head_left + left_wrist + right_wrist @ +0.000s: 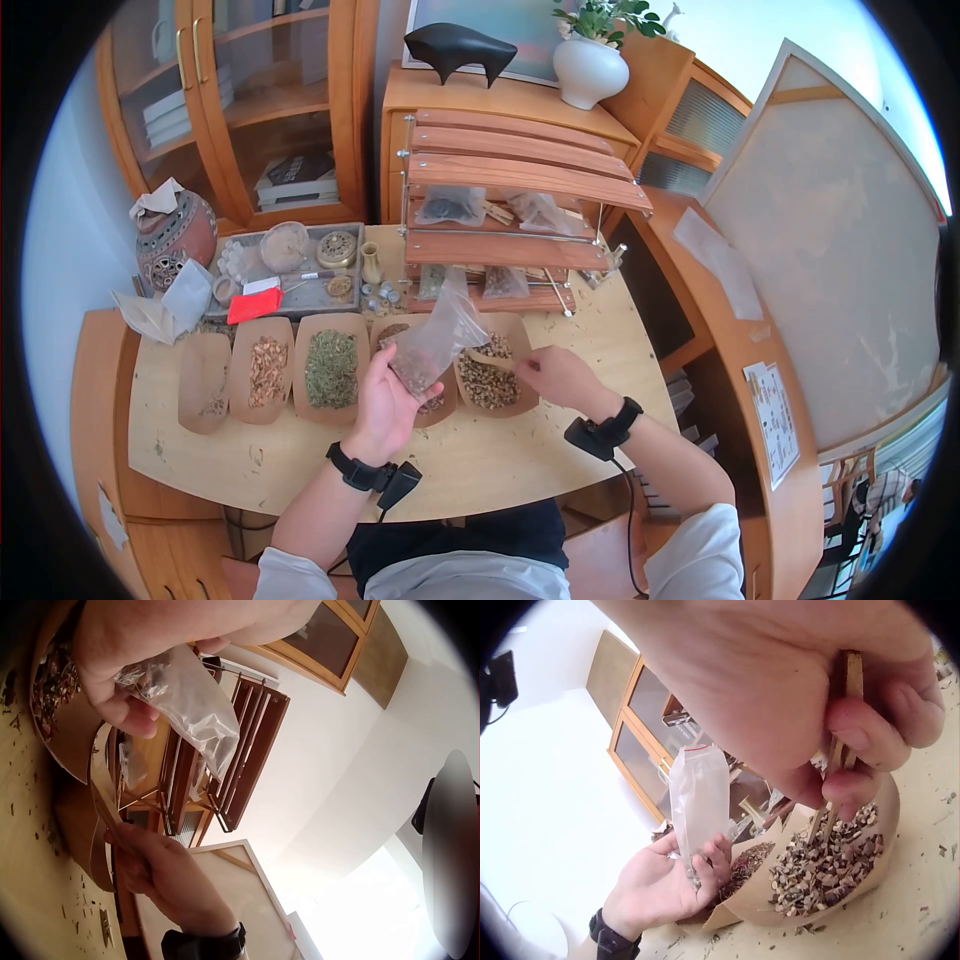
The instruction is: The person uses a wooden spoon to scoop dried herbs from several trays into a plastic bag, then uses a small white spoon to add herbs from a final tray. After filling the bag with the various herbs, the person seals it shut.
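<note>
My left hand (383, 408) holds a clear zip bag (440, 345) from below, fingers curled about its lower end. A few dried bits lie at the bottom of the bag, and its upper part stands up in the right wrist view. My right hand (566, 380) pinches a pair of wooden tongs (831, 814). The tips of the tongs reach down into chopped, dried stem pieces (817, 874) in a brown paper tray (520, 400). Just left of it, another paper tray with reddish dried bits (744, 870) is partly hidden under the left hand and bag.
Further left stand paper trays with green dried leaves (332, 368), orange-brown pieces (267, 370) and a few crumbs (212, 400). Behind them are a grey tray (310, 300) of small vessels and a red packet (255, 305). A slatted wooden rack (500, 250) holds several bags.
</note>
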Demonstrator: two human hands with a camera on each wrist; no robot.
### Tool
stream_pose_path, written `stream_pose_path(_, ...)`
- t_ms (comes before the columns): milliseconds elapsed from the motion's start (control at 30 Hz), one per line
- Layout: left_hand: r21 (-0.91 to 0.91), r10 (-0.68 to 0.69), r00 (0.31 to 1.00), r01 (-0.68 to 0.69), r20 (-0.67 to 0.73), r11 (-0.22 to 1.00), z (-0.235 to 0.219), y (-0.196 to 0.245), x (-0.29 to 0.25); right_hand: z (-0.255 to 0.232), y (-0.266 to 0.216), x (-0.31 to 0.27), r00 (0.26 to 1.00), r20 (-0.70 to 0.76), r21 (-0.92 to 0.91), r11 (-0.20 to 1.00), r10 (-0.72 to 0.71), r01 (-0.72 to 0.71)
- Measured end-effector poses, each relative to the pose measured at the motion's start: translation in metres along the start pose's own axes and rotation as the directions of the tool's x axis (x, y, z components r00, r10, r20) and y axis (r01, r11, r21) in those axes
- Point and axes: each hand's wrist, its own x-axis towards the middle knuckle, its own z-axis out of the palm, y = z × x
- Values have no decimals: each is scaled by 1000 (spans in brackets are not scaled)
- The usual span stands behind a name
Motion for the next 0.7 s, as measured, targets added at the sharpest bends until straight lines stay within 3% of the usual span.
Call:
stream_pose_path(133, 0, 8, 1000, -8, 13, 1000, -1, 0, 0, 2, 6, 1, 1000, 7, 23, 1000, -21, 20)
stream_pose_path(233, 5, 5, 1000, -5, -4, 1000, -1, 0, 0, 0, 22, 6, 998, 58, 328, 944, 15, -34)
stream_pose_path(333, 5, 2, 1000, -2, 1, 1000, -5, -2, 2, -14, 22, -2, 994, 96, 434, 897, 43, -80)
stream_pose_path(433, 6, 2, 1000, -2, -14, 1000, -1, -1, 0, -33, 11, -17, 986, 135, 432, 890, 98, -148)
stream_pose_path(700, 25, -37, 999, 37, -13, 999, 0, -1, -1, -84, -16, -36, 999, 13, 467, 884, 29, -32)
